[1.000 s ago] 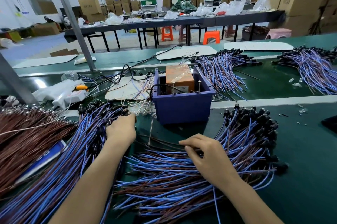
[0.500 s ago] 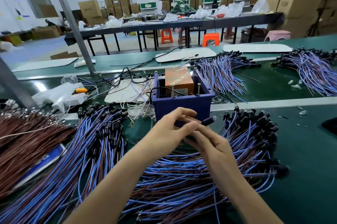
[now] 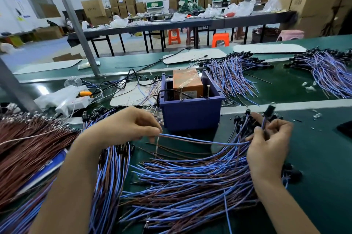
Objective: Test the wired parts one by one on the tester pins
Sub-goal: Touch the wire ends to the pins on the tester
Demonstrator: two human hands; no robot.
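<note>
One wired part, a blue and brown wire pair with a black head, is stretched between my hands. My left hand pinches its loose wire ends. My right hand grips the wires just below the black head, which points up. Behind them stands the tester, a blue box holding an orange unit, with two upright pins at its front rim. A pile of the same blue and brown parts lies under my hands.
Another bundle of parts lies at my left forearm, beside a heap of brown wires. More bundles lie beyond the box on the green belt. White foam sits at the left. A grey post rises behind.
My hands, together in front of the blue box half a second ago, have drawn apart. The left went left with the wire ends, the right went right with the black head.
</note>
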